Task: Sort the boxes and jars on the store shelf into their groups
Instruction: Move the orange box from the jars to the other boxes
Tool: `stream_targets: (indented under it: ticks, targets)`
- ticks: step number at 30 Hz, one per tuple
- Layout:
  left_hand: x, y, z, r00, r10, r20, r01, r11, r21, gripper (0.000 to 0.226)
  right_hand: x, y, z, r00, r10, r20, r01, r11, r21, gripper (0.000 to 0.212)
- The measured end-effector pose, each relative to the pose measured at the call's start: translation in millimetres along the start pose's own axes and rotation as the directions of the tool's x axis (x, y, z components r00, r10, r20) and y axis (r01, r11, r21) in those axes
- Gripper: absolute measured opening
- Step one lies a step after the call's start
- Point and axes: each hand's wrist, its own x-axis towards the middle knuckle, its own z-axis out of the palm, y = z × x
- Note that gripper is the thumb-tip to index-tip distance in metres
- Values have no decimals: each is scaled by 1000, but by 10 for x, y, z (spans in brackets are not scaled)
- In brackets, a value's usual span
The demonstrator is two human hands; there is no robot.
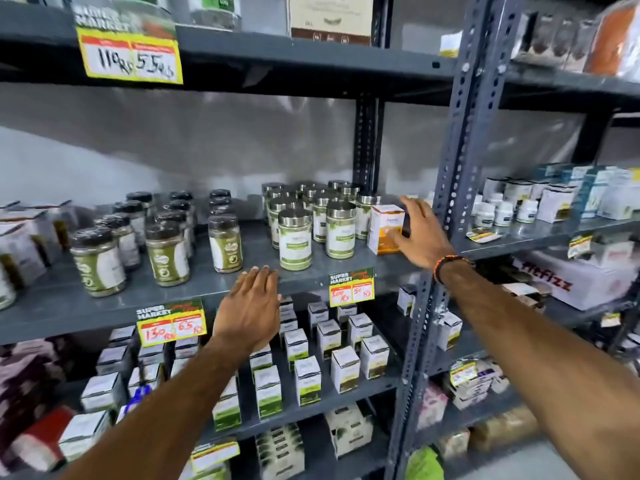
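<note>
On the middle grey shelf point(145, 296), a white and orange box point(382, 221) stands at the right end, beside a cluster of silver-lidded jars with green labels point(317, 220). My right hand point(420, 233) wraps its fingers around that box from the right side. Black-lidded jars of green powder point(166, 251) stand in rows further left. My left hand point(251, 306) lies flat, palm down, on the shelf's front edge, holding nothing. White and green small boxes point(308, 379) fill the shelf below.
A perforated steel upright point(446, 216) rises just right of my right hand. Yellow price tags point(171, 323) hang on the shelf edges. The neighbouring rack on the right holds white tubs and boxes point(540, 202) and a large white carton point(575, 282).
</note>
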Motion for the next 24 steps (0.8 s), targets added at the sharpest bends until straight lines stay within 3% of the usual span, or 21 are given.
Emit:
stream_targets:
  ticks: [8, 19, 24]
  targets:
    - [25, 20, 56, 994, 3, -105, 0, 999, 36, 51, 180, 98, 330, 995, 37, 97, -41, 998, 37, 85]
    - [-8, 57, -35, 999, -5, -35, 5, 1000, 21, 52, -13, 146, 246, 1000, 30, -6, -29, 992, 122, 79]
    - [-183, 159, -378, 999, -31, -16, 31, 999, -42, 41, -382, -117, 39, 999, -10, -30, 14, 991, 129, 82]
